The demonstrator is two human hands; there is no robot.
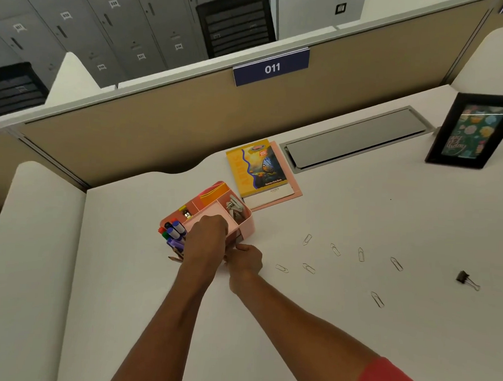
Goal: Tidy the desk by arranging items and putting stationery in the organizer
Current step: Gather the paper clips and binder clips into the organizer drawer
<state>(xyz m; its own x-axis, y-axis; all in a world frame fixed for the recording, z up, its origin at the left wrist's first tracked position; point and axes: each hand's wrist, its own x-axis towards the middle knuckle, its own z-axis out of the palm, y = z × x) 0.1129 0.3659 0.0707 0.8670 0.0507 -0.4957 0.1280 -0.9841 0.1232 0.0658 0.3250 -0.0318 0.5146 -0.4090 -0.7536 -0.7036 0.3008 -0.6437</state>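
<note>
Status: partly done.

- Left hand (207, 237): knuckles up over the front of the organizer (248, 226). Fingers hidden, so its grasp cannot be told.
- Markers (175, 229): several, standing in the compartment just left of that hand.
- Right hand (247, 260): touching the left hand, fingers curled at the organizer's near wall. Contents, if any, unseen.
- Notebook (257, 168): one, beyond both hands, on a pink folder (295, 189).

Judged outstanding, all right of the right hand:

- Paper clips (335, 249): seven, loose on the desk (354, 326).
- Binder clip (468, 280): one, farthest right.
</note>
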